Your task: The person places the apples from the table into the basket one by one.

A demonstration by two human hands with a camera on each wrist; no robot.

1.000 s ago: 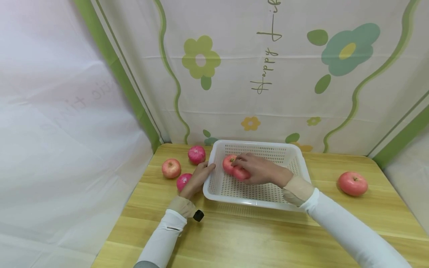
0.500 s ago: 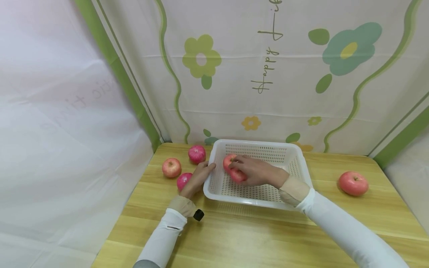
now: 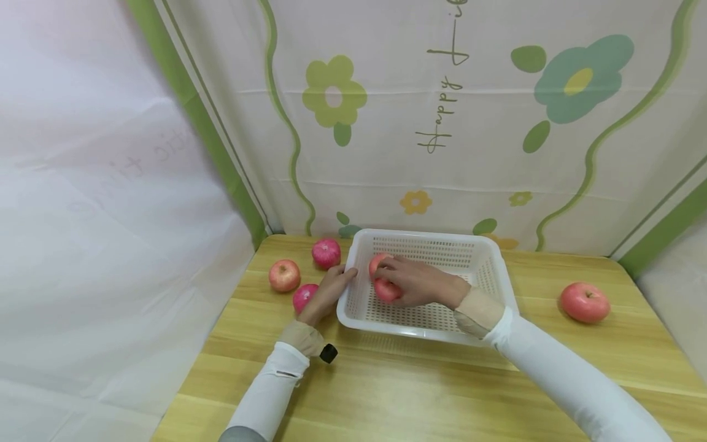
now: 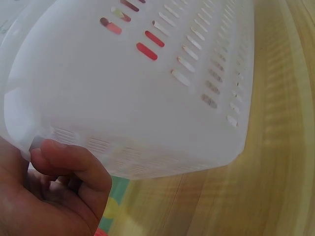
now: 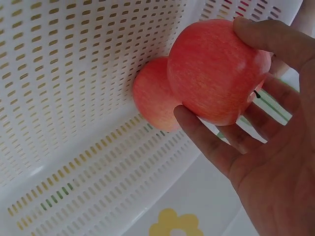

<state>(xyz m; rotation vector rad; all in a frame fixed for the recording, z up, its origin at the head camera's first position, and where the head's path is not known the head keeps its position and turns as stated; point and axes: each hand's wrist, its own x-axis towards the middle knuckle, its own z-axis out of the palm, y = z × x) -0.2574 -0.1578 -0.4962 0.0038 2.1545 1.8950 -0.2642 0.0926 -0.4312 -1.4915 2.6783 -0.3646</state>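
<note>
A white perforated plastic basket stands on the wooden table. My right hand reaches into its left half and grips a red apple between thumb and fingers, its stem toward the palm. Behind it, a second apple rests against the basket's wall in the right wrist view. My left hand pinches the basket's left rim, thumb and curled fingers at the edge in the left wrist view. Through the slots there, bits of red show.
Left of the basket lie a pale red apple and two deep pink round fruits, one farther back, the other partly behind my left hand. A red apple sits at the table's right. A patterned curtain hangs behind.
My right hand has shifted slightly left inside the basket with the apple, which now overlaps more of the other apple. The left hand stays on the rim.
</note>
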